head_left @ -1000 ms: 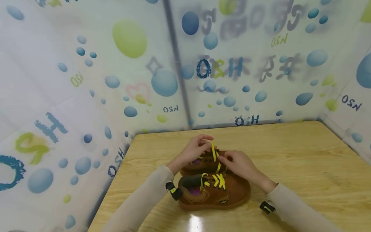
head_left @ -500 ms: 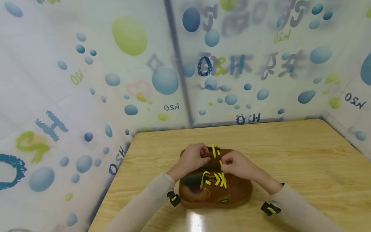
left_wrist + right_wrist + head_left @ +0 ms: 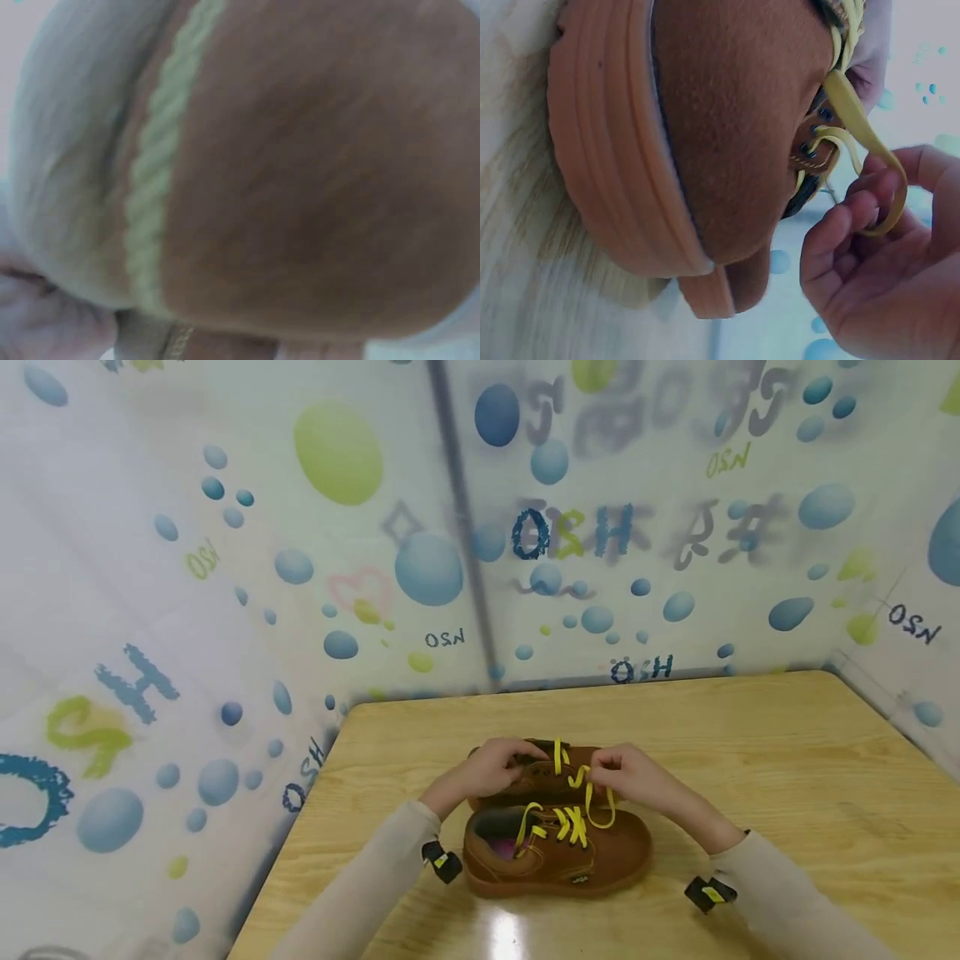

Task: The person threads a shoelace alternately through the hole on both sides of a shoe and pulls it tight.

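Two brown lace-up shoes with yellow laces lie side by side on the table in the head view. My right hand [image 3: 630, 772] pinches a yellow shoelace [image 3: 602, 818] of the far shoe [image 3: 536, 793]; a loop hangs down over the near shoe [image 3: 555, 864]. In the right wrist view, the shoelace [image 3: 855, 112] runs from the eyelets to my curled fingers [image 3: 862, 206]. My left hand [image 3: 495, 766] is at the far shoe's opening, fingers over the tongue, thumb on the near side; its grip is partly hidden. The left wrist view shows mostly a blurred brown shoe [image 3: 315, 172].
The wooden table [image 3: 757, 760] extends on both sides of the shoes. A patterned curtain [image 3: 360, 552] encloses its back and sides. The near shoe lies below both hands, between the forearms.
My right hand has moved slightly right, drawing out a longer loop of yellow lace. My left hand has come down from above the far shoe to its opening.
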Tool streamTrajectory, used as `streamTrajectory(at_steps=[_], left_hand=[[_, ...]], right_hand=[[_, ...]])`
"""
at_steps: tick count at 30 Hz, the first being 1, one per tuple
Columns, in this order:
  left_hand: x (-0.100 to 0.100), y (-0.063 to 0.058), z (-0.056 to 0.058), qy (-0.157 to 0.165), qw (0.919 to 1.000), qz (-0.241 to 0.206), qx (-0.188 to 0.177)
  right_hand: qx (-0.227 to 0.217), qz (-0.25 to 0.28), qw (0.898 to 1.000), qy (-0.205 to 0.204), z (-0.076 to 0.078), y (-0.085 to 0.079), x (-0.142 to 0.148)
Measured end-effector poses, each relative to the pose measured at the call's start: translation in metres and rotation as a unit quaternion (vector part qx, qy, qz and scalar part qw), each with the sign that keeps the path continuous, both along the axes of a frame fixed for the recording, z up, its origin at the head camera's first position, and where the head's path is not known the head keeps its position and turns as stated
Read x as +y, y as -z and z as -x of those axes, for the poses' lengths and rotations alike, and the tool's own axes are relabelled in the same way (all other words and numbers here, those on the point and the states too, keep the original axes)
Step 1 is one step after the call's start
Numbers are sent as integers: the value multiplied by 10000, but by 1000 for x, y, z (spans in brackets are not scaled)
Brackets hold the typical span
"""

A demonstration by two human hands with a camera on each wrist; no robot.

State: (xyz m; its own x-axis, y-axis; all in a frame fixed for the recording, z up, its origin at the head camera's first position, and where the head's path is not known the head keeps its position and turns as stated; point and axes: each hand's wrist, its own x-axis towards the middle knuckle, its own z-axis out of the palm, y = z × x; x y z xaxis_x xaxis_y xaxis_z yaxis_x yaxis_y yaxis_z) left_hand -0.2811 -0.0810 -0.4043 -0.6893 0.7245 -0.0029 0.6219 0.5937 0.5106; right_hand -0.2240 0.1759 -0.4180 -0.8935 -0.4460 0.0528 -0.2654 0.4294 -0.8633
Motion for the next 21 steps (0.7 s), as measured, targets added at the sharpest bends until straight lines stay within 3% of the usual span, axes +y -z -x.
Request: streamTrajectory(at_steps=[5,8,10,12,14,15,17,19,21], left_hand=[[8,2,11,485,9949,886,-28],[9,4,10,456,9922,1137,228],[6,4,7,181,9889,1313,672],[1,0,1,-389,9775,1554,1369],[-6,-5,-5,-881,9594,1779,2003],[-9,-7,-7,-1027,9497,1909,2262],[-13,-11,-11,-1073,9392,2069,2523],[-17,-11,-12,-830,9414,2047,2550],[-19,-8,-12,-549,9515,1888,2366]], right_hand=[[-262,69,9996,123,16,7,-1],[-326,-76,9994,92,20,12,-4],[-293,-262,9992,120,21,14,-7],[-258,-466,9985,160,22,14,-10],[-225,-644,9974,213,22,13,-12],[-196,-712,9970,248,22,12,-12],[-163,-791,9964,273,23,11,-11],[-162,-766,9966,268,23,11,-8],[-232,-646,9972,284,24,12,-2]])
